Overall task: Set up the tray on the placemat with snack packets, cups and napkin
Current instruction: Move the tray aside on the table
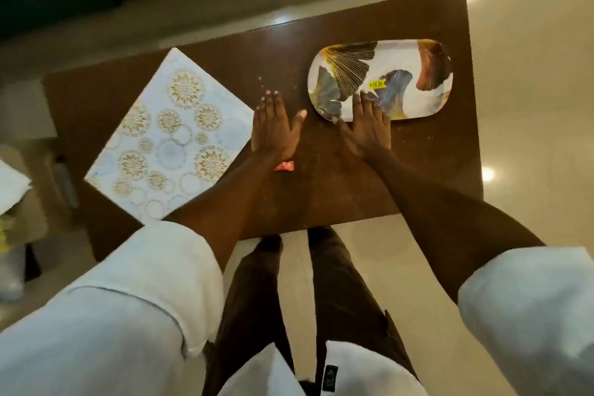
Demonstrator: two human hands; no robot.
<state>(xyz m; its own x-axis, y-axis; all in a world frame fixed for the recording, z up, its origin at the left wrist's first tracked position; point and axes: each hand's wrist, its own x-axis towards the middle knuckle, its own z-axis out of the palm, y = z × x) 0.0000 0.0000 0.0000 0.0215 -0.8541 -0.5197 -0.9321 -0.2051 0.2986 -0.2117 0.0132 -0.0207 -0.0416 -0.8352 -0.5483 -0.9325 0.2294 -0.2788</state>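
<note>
Leaf-printed tray [418, 74] under spread right fingers [361, 103], left fingers [273, 103] flat beside placemat [167, 138]

Counted on the brown tabletop [337, 190]: one of each item, two hands.

One oval tray [414, 51] with a leaf print is seen, and one yellow sticker [377, 84] is counted on it. One square placemat [167, 138] patterned with circles is present. One small red wrapper [284, 166] is partly hidden by a wrist. Two bare hands are counted, the left hand [275, 128] and the right hand [366, 127], each laid flat with fingers [273, 100] spread.
</note>
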